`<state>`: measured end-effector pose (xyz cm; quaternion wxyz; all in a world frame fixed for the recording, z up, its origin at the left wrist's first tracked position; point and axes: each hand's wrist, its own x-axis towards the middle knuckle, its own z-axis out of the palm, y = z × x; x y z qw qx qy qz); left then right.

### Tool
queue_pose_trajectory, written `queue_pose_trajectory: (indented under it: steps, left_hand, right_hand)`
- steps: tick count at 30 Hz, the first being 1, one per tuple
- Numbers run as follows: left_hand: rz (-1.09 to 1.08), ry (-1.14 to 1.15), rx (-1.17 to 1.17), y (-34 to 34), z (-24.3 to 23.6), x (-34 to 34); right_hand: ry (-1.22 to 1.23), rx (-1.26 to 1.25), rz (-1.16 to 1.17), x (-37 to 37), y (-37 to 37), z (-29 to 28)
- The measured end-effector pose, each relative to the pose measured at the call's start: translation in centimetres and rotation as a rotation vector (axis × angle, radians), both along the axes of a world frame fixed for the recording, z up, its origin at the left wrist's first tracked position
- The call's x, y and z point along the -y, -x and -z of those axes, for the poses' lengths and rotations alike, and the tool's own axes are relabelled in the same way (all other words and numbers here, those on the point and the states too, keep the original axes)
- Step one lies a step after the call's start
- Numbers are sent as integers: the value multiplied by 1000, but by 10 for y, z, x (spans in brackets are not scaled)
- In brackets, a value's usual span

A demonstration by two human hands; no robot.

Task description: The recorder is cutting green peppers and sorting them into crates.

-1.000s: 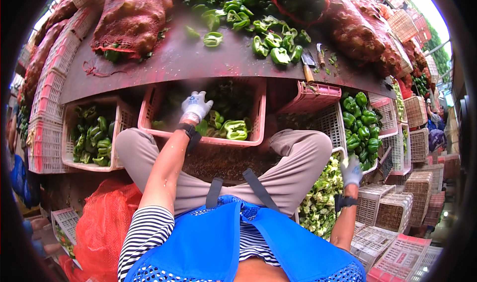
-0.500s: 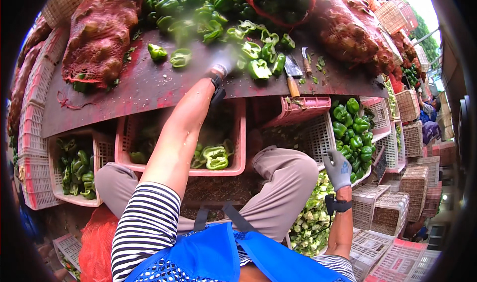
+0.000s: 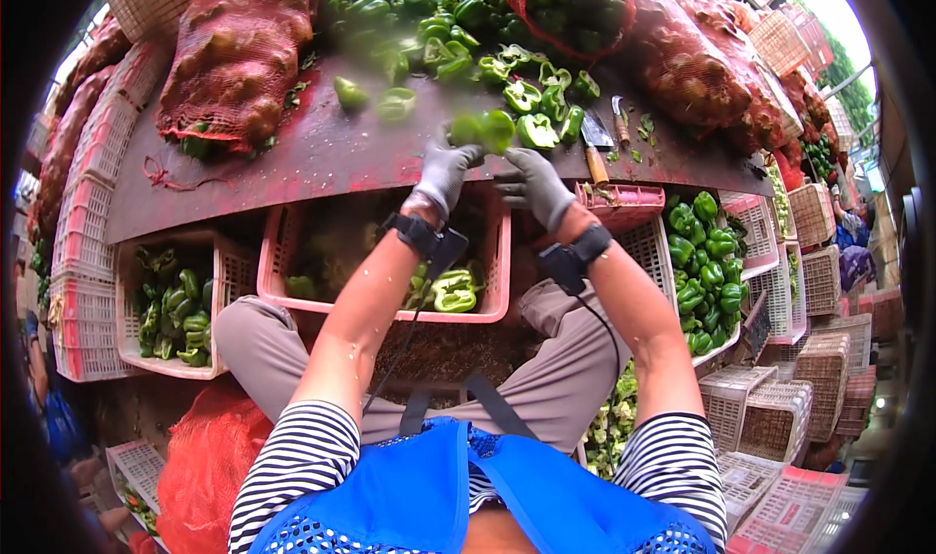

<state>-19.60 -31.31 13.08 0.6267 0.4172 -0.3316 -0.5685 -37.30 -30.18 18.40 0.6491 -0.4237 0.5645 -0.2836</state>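
Both my hands wear grey gloves and meet over the near part of the dark table (image 3: 322, 188). My left hand (image 3: 447, 174) is closed on a green bell pepper (image 3: 483, 131), blurred by motion; whether it is whole or in two pieces is unclear. Just to its right, my right hand (image 3: 536, 185) has its fingers apart, beside the pepper, with no hold on it visible. Cut pepper halves (image 3: 523, 97) lie beyond. A wide-bladed knife (image 3: 596, 154) with a wooden handle and a small curved knife (image 3: 620, 120) rest to the right.
Whole peppers (image 3: 470, 12) heap at the back between filled red mesh sacks (image 3: 234, 57). Below the table edge stand a pink crate (image 3: 502, 296) with pepper pieces, a left crate (image 3: 127, 310) of peppers, and a right crate of whole peppers (image 3: 710, 271). Stacked crates (image 3: 770, 413) line the right.
My right hand has come up from beside the right crate to the table. My left hand has drawn back toward me, now with a bell pepper. The view has shifted slightly.
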Motion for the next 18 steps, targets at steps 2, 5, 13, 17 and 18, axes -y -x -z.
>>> queue_pose_trajectory:
  steps: [2, 5, 13, 17, 18]
  left_hand:
    - [-88, 124, 250, 1, -14, -41]
    - [-169, 237, 407, -9, -39, -86]
    - [199, 202, 412, -62, -70, -158]
    - [141, 172, 341, -52, -55, -169]
    - [61, 201, 463, -49, -51, -172]
  right_hand:
    - [41, 344, 112, -20, -43, 8]
    - [97, 407, 243, -35, -59, 26]
    - [682, 89, -21, -94, -63, -1]
    - [935, -215, -91, -115, -66, -3]
    - [894, -277, -129, -120, -66, -2]
